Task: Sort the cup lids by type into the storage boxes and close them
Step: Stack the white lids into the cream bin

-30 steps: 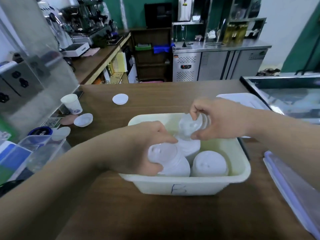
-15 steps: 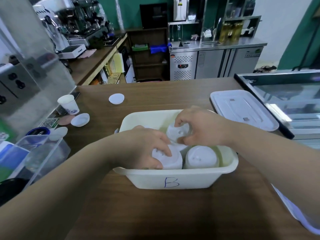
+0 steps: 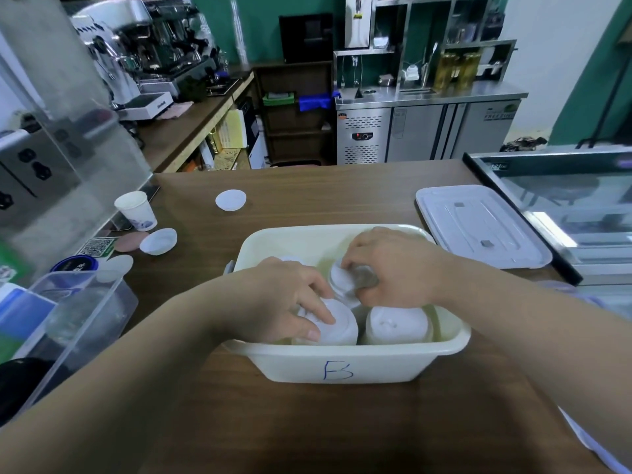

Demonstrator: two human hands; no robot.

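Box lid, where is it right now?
The box lid lies flat on the table at the right of the head view, behind the box marked B and beside the glass case.

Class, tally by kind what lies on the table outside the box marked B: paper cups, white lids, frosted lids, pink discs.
Paper cups: 1
White lids: 2
Frosted lids: 1
Pink discs: 1
Total: 5

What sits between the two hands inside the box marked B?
In the head view, a white lid stack fills the gap: the right hand grips it, while the left hand holds the nearer stack.
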